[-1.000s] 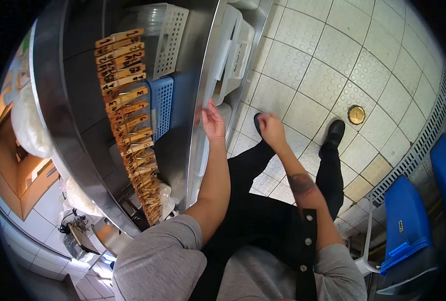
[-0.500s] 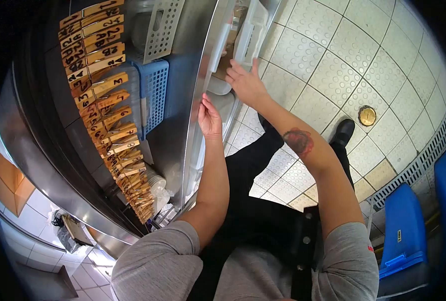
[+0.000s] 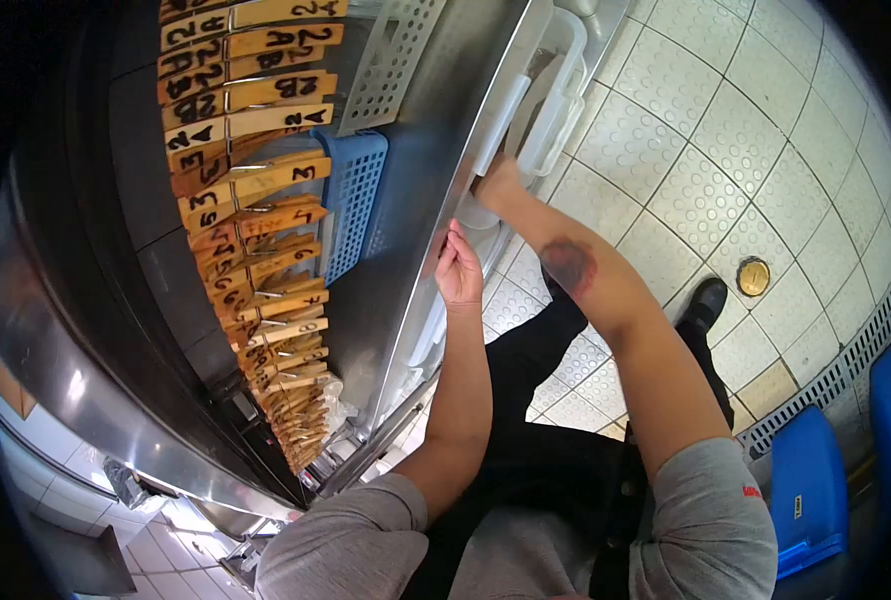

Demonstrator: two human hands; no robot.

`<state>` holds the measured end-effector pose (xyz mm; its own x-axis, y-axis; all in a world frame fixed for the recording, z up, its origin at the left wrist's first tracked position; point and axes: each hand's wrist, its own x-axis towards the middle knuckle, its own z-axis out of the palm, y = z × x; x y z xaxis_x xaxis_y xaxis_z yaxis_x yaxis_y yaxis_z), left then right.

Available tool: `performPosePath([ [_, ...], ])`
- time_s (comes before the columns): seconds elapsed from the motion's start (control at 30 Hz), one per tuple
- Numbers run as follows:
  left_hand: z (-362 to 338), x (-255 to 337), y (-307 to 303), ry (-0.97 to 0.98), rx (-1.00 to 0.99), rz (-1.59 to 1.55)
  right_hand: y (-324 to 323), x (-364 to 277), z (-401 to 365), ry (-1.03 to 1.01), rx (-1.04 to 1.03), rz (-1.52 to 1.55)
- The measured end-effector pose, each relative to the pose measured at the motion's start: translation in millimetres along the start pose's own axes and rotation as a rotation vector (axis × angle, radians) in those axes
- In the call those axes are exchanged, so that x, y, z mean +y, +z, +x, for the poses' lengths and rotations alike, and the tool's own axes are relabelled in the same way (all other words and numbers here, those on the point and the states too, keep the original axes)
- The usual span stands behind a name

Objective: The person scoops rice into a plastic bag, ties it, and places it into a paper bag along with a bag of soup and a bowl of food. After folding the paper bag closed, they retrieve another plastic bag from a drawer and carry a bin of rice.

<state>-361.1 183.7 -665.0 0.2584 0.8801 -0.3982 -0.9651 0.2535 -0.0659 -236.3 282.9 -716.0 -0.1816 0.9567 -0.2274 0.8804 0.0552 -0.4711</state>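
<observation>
My left hand (image 3: 459,272) is palm up at the edge of the steel counter (image 3: 430,170), its fingers close together and curled against that edge. Below the counter, plastic containers stand in a row. My right hand (image 3: 497,186) reaches down into a white plastic container (image 3: 562,115); its fingers are hidden behind the container and the counter edge. Another clear container (image 3: 480,214) lies just below my right wrist.
Wooden clothespins (image 3: 255,185) marked with numbers and letters line a rail at the left. Behind them are a blue perforated basket (image 3: 357,200) and a white perforated one (image 3: 390,75). A blue bin (image 3: 805,490) stands at the right on the tiled floor (image 3: 705,140).
My right hand has gone from above the container down into it, out of sight. My left hand stays by the counter edge with its fingers more curled. The view has shifted.
</observation>
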Motion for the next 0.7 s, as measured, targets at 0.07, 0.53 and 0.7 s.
performPosePath([
  [0.07,-0.4,0.6,2.5,-0.042,-0.009,0.005,20.0,-0.7,28.9,0.034,-0.084,0.129],
  [0.53,5.2,26.2,-4.7,-0.107,-0.014,-0.094,55.9,-10.0,56.5,0.075,-0.214,0.325],
  [0.7,10.0,17.0,5.2,-0.116,-0.08,-0.069,58.9,-12.2,56.1,0.065,-0.245,0.357],
])
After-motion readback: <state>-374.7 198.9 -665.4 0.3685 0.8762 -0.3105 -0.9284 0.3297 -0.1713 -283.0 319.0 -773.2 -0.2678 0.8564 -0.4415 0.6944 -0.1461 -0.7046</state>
